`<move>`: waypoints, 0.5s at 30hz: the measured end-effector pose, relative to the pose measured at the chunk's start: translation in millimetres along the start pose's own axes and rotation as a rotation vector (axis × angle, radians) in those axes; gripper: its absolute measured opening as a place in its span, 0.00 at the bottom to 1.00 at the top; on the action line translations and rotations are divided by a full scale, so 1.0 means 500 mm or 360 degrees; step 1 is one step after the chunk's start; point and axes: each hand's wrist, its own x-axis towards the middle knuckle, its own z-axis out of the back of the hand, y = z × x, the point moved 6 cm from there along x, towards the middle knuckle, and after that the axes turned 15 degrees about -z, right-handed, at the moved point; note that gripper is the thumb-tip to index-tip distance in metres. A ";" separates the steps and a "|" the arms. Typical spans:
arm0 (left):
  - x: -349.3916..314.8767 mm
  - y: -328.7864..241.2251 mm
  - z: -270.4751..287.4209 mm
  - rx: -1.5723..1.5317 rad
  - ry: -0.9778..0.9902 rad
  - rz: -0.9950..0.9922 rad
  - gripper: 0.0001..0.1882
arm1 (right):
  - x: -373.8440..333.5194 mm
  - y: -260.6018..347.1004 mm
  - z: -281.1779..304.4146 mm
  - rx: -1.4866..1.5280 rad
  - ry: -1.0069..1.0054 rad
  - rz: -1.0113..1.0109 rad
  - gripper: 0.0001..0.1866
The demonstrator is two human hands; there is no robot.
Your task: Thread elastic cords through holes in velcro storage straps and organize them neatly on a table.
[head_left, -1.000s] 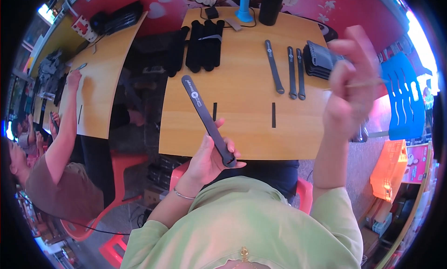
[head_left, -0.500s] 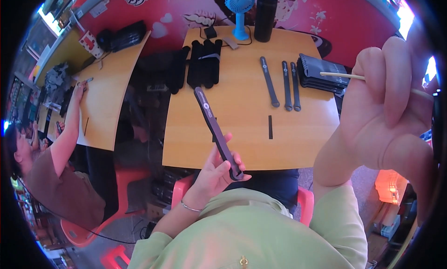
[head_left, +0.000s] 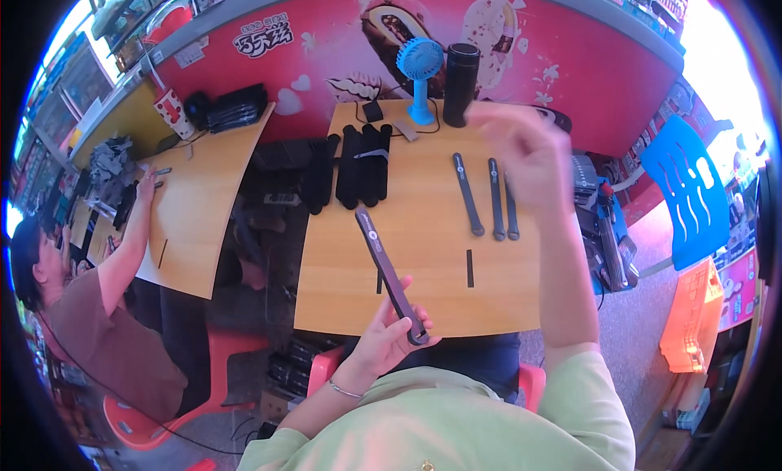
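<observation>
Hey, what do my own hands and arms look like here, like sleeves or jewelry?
Light green short sleeves cover your upper arms. Your left hand is ungloved, with a thin silver-coloured bangle at its wrist. Your right hand, motion-blurred, looks ungloved too.

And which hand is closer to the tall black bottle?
Right. The right hand is raised just below and right of the bottle in view; the left hand holds a strap at the near table edge.

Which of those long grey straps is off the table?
The grey strap held in the left hand; the other three straps lie on the table, farther right.
</observation>
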 end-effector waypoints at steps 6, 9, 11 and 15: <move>0.005 -0.006 0.024 -0.0071 -0.0049 -0.0011 0.34 | -0.135 -0.382 -0.078 -0.1478 0.0471 -0.0311 0.10; 0.004 -0.011 0.036 -0.0084 -0.0058 -0.0007 0.33 | -0.153 -0.414 -0.081 -0.1441 0.0435 -0.0415 0.11; 0.008 -0.013 0.036 -0.0085 -0.0050 -0.0002 0.32 | -0.157 -0.416 -0.076 -0.1425 0.0374 -0.0432 0.12; 0.013 -0.018 0.028 -0.0087 -0.0012 -0.0038 0.32 | -0.160 -0.426 -0.069 -0.1470 0.0367 -0.0457 0.13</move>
